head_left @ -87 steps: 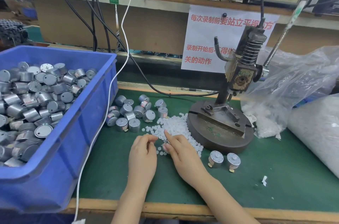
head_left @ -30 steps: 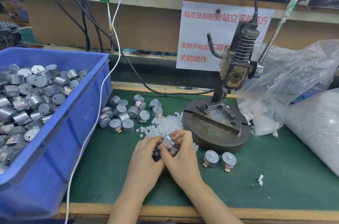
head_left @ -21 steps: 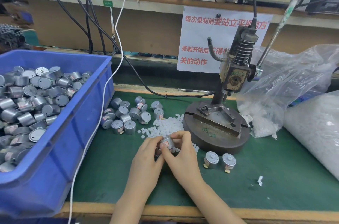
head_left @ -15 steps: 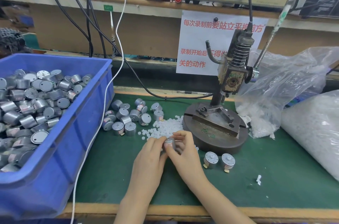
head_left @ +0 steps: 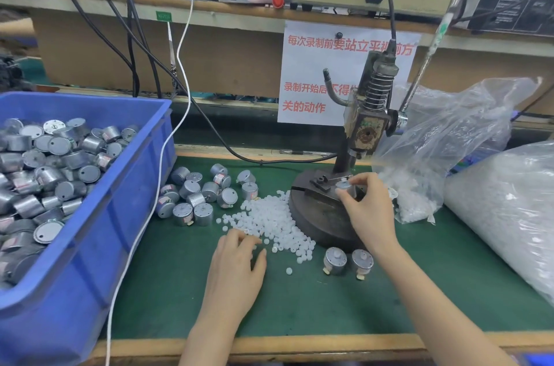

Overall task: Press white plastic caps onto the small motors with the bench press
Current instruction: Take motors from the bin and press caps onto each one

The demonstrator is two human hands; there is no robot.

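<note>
Green mat (head_left: 299, 305): right hand (head_left: 370, 209) half hides motor (head_left: 343, 185) on press (head_left: 317, 215).

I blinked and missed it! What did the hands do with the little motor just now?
The right hand carried the motor forward and right from the white caps onto the bench press base, still pinching it. The left hand let go and rests at the pile's edge. The two motors in front, the loose motors and blue bin stayed put.

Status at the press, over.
Right hand pinches motor on bench press base, below the ram. Left hand at white caps, grip unclear. Lever untouched.
</note>
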